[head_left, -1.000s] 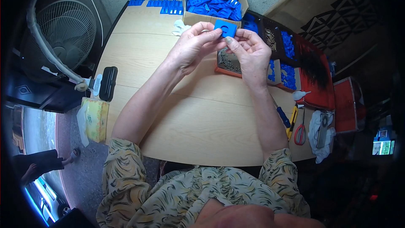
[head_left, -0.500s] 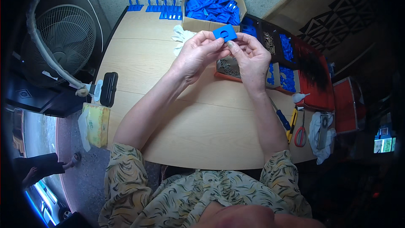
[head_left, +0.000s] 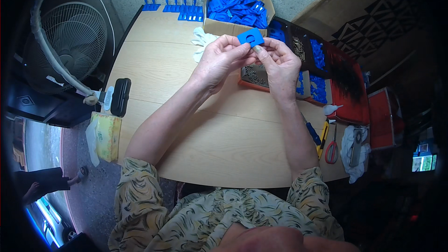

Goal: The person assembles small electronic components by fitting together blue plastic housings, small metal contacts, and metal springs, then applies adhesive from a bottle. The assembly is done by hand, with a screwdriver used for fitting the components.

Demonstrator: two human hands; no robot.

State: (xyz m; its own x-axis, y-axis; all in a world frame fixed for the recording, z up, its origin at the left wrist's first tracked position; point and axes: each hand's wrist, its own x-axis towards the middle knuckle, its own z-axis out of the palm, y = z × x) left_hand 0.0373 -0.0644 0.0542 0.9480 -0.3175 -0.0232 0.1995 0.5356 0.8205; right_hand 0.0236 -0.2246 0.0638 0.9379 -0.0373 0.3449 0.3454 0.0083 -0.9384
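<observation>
Both my hands hold up one flat blue plastic plate (head_left: 256,34) with a curved cut-out in its middle. My left hand (head_left: 223,57) pinches its left lower edge between thumb and fingers. On the other side my right hand (head_left: 281,63) grips the right lower edge, thumb pressed near the cut-out. Behind the plate stands a cardboard box (head_left: 219,27) heaped with similar blue plastic parts (head_left: 235,7). A white glove (head_left: 201,42) lies just past my left hand. Under my right hand is a tray of small grey metal pieces (head_left: 254,73).
Finished-looking blue pieces with springs (head_left: 190,13) line the far left edge. Trays of screws (head_left: 299,49) and small blue parts (head_left: 318,88) stand at right. Nearer lie a screwdriver (head_left: 312,133), a yellow cutter (head_left: 323,139), scissors (head_left: 332,151), a tissue pack (head_left: 107,136) and a black case (head_left: 121,97).
Hardly anything differs. The whole view shifts very slightly, and both hands keep their hold on the blue plate.
</observation>
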